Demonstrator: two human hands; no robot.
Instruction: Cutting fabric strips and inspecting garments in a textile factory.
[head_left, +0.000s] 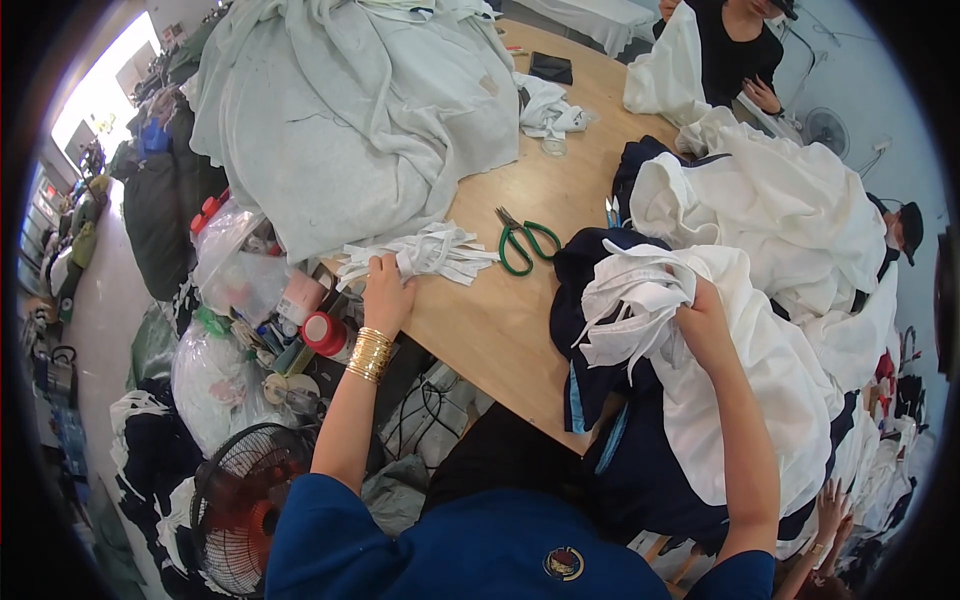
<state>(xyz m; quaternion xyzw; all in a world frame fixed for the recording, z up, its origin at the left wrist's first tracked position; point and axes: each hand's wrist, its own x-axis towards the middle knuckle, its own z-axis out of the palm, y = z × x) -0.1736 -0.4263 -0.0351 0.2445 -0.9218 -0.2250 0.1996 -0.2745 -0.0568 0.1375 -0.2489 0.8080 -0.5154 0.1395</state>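
Note:
My left hand [388, 288] closes its fingers on the near edge of a bundle of white fabric strips [445, 252] lying at the left edge of the table. Over the pile on the right, my right hand [705, 322] grips a second bundle of white fabric strips [630, 305], whose loose ends fan out to the left. Green-handled scissors [518, 252] lie between the two bundles, blades pointing away from me. Beneath the right-hand bundle is white cloth [770, 400] mixed with navy fabric [590, 270].
A large pale grey cloth [350, 130] covers the table's far left. A black wallet-like item [551, 68] lies farther back. Bags and a red-lidded jar [325, 333] crowd the left side, above a floor fan [250, 490]. A co-worker [735, 50] handles white fabric at the far right.

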